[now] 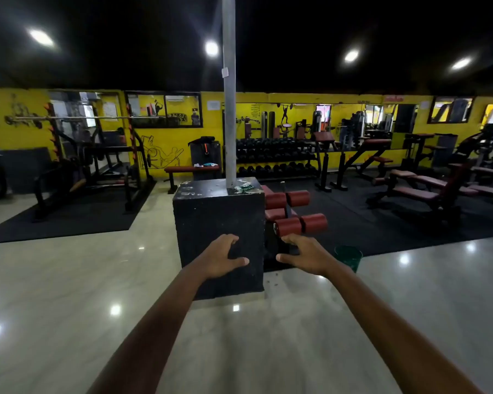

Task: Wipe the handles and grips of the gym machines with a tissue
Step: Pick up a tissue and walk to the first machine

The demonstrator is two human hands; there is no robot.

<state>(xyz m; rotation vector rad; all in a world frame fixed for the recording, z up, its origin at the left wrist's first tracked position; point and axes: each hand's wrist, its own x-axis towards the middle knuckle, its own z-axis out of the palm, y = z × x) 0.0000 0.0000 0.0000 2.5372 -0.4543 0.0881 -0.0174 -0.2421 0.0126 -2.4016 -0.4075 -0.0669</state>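
Note:
My left hand point(224, 257) and my right hand point(302, 255) are stretched out side by side in front of me, palms down, fingers spread, holding nothing. Behind them stands a black block point(217, 220) with a grey pole point(228, 109) rising from its top. A small green and white packet point(244, 188) lies on the block's top, next to the pole. To the right of the block is a bench with red padded rollers point(298, 211). No tissue shows in either hand.
A green bucket point(349, 257) stands on the shiny floor just right of my right hand. A dumbbell rack point(273, 157) lines the yellow back wall. A squat rack point(91, 155) stands on a black mat at left. Red benches point(427, 186) fill the right.

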